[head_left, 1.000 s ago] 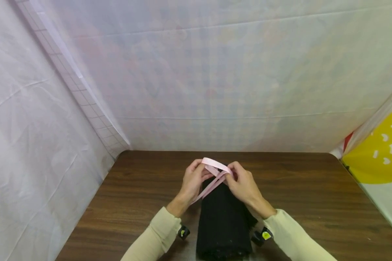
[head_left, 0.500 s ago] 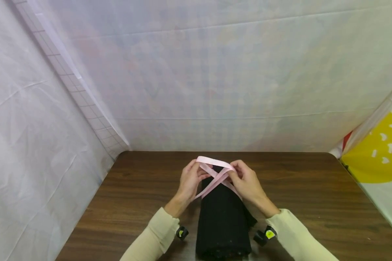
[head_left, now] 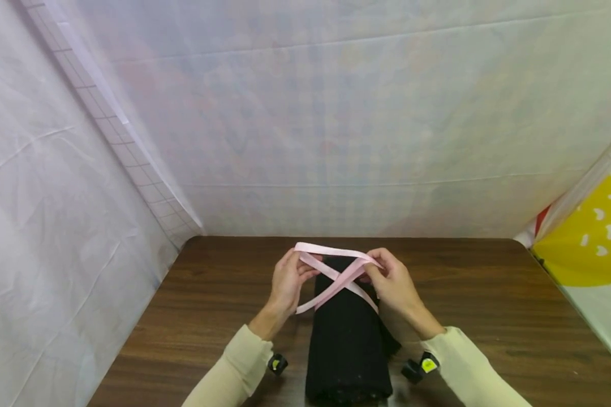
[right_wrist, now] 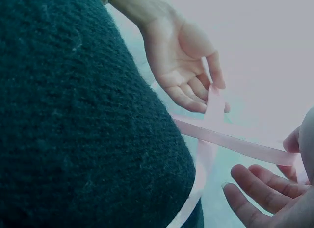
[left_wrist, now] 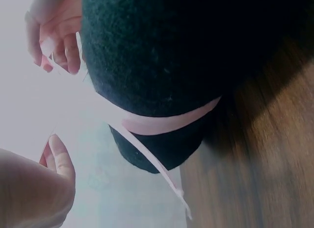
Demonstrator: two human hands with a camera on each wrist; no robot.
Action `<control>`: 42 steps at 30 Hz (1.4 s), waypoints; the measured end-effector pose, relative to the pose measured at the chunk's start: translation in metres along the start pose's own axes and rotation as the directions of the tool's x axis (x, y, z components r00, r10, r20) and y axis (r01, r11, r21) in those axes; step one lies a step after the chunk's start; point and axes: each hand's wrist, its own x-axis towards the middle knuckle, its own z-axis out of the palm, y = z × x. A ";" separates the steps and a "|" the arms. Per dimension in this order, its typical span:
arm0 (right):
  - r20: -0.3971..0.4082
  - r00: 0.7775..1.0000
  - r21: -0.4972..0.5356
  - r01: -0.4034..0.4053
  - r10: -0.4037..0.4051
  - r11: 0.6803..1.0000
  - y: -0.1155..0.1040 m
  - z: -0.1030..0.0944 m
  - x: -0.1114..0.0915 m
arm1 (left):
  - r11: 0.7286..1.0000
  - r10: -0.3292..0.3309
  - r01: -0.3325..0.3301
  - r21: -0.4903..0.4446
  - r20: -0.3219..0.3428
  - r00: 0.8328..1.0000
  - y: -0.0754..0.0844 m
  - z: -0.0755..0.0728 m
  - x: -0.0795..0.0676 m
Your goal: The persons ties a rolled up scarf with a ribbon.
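Note:
A black knitted cloth roll lies lengthwise on the table, its fuzzy ribs plain in the right wrist view. Around its far part runs a pink ribbon, whose two lengths cross on top of the roll. My left hand, left of the crossing, pinches one length between thumb and forefinger. On the other side my right hand pinches the other length, its remaining fingers loosely bent in the right wrist view. A strip of ribbon spans between both hands beyond the crossing. One loose ribbon end hangs beside the roll.
The dark wooden table reaches back to a pale hanging sheet. Another white sheet hangs at the left. A yellow patterned cloth shows beyond the right edge. Small black devices sit at both wrists.
Both hands have drawn apart, the left one leftward and the right one rightward. The ribbon strip between them has lengthened and straightened, and the crossing on the roll shows more fully.

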 end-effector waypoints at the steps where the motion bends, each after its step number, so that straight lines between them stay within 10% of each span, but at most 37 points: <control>1: -0.001 1.000 0.006 -0.010 0.010 1.000 0.000 -0.001 0.000 | 1.000 -0.001 0.001 0.002 -0.003 1.000 0.001 -0.001 0.000; 42: -0.085 0.994 0.087 -0.068 0.075 0.994 0.013 -0.053 -0.004 | 0.997 0.017 -0.017 -0.078 -0.002 1.000 0.028 -0.071 -0.011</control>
